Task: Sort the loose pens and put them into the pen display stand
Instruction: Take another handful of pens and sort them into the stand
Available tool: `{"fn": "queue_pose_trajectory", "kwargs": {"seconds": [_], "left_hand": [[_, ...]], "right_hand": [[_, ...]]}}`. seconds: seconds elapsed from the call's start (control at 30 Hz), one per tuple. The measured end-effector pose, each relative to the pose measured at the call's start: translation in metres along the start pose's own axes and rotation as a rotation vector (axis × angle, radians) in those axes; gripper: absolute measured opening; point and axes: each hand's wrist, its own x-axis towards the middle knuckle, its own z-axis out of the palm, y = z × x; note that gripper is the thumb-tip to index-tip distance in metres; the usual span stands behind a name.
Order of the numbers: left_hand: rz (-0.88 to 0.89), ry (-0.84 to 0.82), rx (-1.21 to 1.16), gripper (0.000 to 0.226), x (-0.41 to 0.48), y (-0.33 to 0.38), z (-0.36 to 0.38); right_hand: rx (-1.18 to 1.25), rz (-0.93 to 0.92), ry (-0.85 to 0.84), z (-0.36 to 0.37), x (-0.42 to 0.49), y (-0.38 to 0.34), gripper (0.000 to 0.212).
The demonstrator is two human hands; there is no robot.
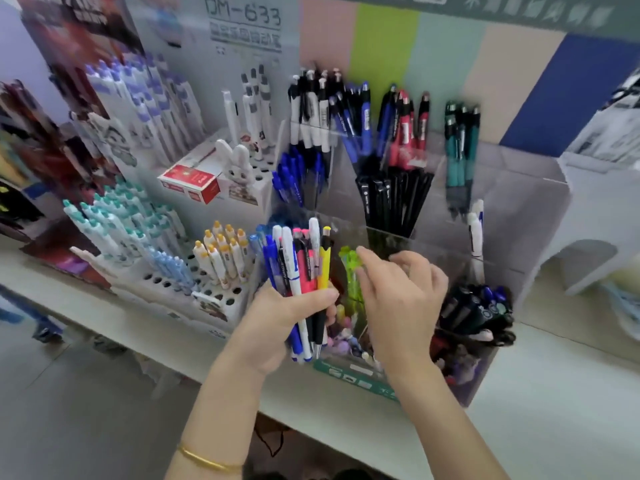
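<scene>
Shop shelf point(554, 393), clear pen stand point(519, 202): L hand point(277, 317) grips pen bundle point(301, 265), R hand point(401, 299) loosely spread.

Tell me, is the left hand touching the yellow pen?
Touching. The head view shows the left hand gripping a bundle of pens, with its thumb curled across the yellow pen at the bundle's right edge.

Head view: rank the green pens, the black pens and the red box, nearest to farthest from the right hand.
1. green pens, just left of the right hand.
2. black pens, compartment behind.
3. red box, far left.
</scene>
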Motion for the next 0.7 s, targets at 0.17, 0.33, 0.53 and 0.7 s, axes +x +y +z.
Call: {"fn": "queue_pose_trajectory", "kwargs": {"seconds": [0.17, 0.33, 0.53, 0.7], "left_hand": [[-0.029, -0.214, 0.022, 0.003, 0.024, 0.012, -0.024], [-0.106, -0.395, 0.065, 0.009, 0.036, 0.027, -0.047], [-0.120, -0.478, 0.197, 0.027, 0.038, 0.035, -0.062], [-0.097, -0.491, 0.180, 0.023, 0.034, 0.039, -0.055]], "right_hand": [[-0.189, 0.030, -0.057, 0.014, -0.004, -0.013, 0.029], [-0.307, 0.191, -0.033, 0.021, 0.000, -0.026, 0.026], [-0.332, 0.259, -0.114, 0.006, 0.001, -0.044, 0.033], [0.444, 0.678, -0.059, -0.026, 0.016, -0.073, 0.022]]}}
